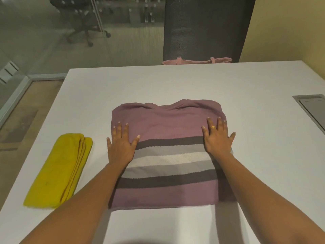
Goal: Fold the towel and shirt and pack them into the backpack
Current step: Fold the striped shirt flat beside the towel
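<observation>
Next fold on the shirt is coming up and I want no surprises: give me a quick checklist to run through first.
1. Shirt flat, sides folded in: ok.
2. Towel folded and set aside: ok, left of the shirt, apart from it.
3. Left hand flat on the shirt's left edge: ok.
4. Right hand flat on its right edge: ok.
5. Bare table beyond the collar: ok.
6. Pink bag at the far edge open and ready: cannot tell.

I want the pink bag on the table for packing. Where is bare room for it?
Widest: the table strip between the shirt and the pink bag. Also bare: right of the shirt, up to the grey hatch. Crowded: the narrow gap between towel and shirt, by the left hand.
</observation>
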{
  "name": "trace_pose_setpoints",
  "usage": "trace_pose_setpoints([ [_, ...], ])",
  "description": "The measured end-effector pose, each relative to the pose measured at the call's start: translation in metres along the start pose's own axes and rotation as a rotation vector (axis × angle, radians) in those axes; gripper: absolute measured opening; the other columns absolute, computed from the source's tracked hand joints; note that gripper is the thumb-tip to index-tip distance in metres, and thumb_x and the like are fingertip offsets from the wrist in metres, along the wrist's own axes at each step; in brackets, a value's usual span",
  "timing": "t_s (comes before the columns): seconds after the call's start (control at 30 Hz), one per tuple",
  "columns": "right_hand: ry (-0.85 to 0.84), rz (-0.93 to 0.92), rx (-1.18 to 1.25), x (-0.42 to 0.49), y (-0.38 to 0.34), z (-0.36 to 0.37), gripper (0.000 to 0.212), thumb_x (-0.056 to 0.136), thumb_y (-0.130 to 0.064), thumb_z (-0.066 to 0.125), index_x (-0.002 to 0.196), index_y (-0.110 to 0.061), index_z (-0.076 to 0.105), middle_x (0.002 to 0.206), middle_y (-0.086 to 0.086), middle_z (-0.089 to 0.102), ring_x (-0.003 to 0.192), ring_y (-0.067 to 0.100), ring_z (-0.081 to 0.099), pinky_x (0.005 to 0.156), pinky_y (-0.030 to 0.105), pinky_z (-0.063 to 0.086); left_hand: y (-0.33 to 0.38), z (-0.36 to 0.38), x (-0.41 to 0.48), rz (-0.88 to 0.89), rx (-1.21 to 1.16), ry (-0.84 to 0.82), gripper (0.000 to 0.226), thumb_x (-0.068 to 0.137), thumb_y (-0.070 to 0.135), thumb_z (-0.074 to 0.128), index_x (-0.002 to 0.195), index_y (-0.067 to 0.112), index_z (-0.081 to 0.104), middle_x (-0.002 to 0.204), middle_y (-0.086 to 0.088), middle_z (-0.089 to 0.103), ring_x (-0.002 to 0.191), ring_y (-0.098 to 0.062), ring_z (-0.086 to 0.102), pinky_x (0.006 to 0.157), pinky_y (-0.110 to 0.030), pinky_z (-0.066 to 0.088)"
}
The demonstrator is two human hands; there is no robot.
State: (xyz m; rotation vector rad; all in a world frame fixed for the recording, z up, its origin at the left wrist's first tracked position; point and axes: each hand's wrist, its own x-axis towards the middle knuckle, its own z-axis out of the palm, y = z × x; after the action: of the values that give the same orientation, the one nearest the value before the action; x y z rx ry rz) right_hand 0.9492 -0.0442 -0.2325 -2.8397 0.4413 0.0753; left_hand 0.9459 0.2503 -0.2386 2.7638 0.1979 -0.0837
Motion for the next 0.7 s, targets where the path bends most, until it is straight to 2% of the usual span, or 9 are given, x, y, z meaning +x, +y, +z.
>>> trace_pose_setpoints([
  [0.07,0.006,0.05,0.063,-0.006,0.002,-0.005,0.053,0.098,-0.047,0.025,0.147,-0.026,0.021,0.156,0.008,0.013,0.144,0.027,0.009,0.112,0.057,0.01,0.001,-0.004,-0.002,-0.076,-0.159,0.062,0.065,0.094,0.045,0.041,0.147,0.014,0.02,0.157,-0.012,0.011,0.144,-0.03,0.012,0.118,-0.048,0.013],
  [0.13,0.025,0.052,0.102,-0.014,0.002,-0.009,0.054,0.097,-0.045,0.032,0.145,-0.021,0.028,0.154,0.011,0.021,0.142,0.029,0.018,0.111,0.053,0.02,0.002,-0.007,-0.008,-0.095,-0.218,0.112,0.064,0.093,0.04,0.046,0.145,0.011,0.024,0.155,-0.015,0.015,0.142,-0.032,0.017,0.117,-0.047,0.017],
  [0.23,0.076,0.103,0.134,-0.031,0.002,-0.013,0.055,0.093,-0.044,0.043,0.139,-0.014,0.036,0.147,0.014,0.034,0.132,0.033,0.033,0.102,0.049,0.035,0.005,-0.007,-0.025,-0.049,-0.161,0.115,0.063,0.093,0.041,0.046,0.146,0.013,0.024,0.156,-0.012,0.012,0.143,-0.03,0.016,0.117,-0.046,0.015],
  [0.37,0.1,0.248,0.18,-0.059,0.009,-0.017,0.06,0.088,-0.046,0.051,0.135,-0.01,0.039,0.132,0.016,0.047,0.119,0.034,0.043,0.092,0.046,0.042,0.002,0.0,-0.058,-0.015,-0.076,0.053,0.062,0.093,0.045,0.04,0.147,0.019,0.022,0.158,-0.008,0.008,0.145,-0.028,0.01,0.117,-0.046,0.011],
  [0.47,0.048,0.32,0.346,-0.075,0.015,-0.021,0.062,0.085,-0.047,0.057,0.131,-0.009,0.041,0.126,0.015,0.051,0.114,0.035,0.05,0.088,0.044,0.045,-0.004,0.0,-0.078,-0.022,-0.074,0.04,0.06,0.094,0.044,0.038,0.146,0.019,0.024,0.157,-0.008,0.01,0.145,-0.029,0.013,0.116,-0.047,0.012],
  [0.53,-0.03,0.378,0.429,-0.083,0.018,-0.028,0.059,0.084,-0.048,0.059,0.126,-0.008,0.045,0.123,0.014,0.055,0.11,0.035,0.054,0.085,0.041,0.045,-0.004,-0.005,-0.088,-0.055,-0.143,0.04,0.061,0.093,0.043,0.042,0.145,0.016,0.026,0.156,-0.01,0.015,0.142,-0.032,0.022,0.114,-0.047,0.02],
  [0.63,-0.152,0.409,0.459,-0.091,0.024,-0.037,0.063,0.082,-0.052,0.06,0.124,-0.007,0.044,0.124,0.014,0.056,0.111,0.035,0.054,0.087,0.04,0.044,-0.001,-0.017,-0.095,-0.149,-0.3,0.045,0.063,0.089,0.038,0.054,0.141,0.01,0.033,0.147,-0.016,0.035,0.132,-0.035,0.036,0.107,-0.047,0.035],
  [0.7,-0.207,0.409,0.489,-0.094,0.029,-0.042,0.07,0.076,-0.057,0.063,0.122,-0.007,0.046,0.123,0.012,0.057,0.109,0.034,0.054,0.091,0.042,0.047,0.004,-0.028,-0.098,-0.225,-0.402,0.041,0.065,0.085,0.035,0.062,0.137,0.007,0.036,0.137,-0.017,0.046,0.125,-0.036,0.043,0.103,-0.046,0.039],
])
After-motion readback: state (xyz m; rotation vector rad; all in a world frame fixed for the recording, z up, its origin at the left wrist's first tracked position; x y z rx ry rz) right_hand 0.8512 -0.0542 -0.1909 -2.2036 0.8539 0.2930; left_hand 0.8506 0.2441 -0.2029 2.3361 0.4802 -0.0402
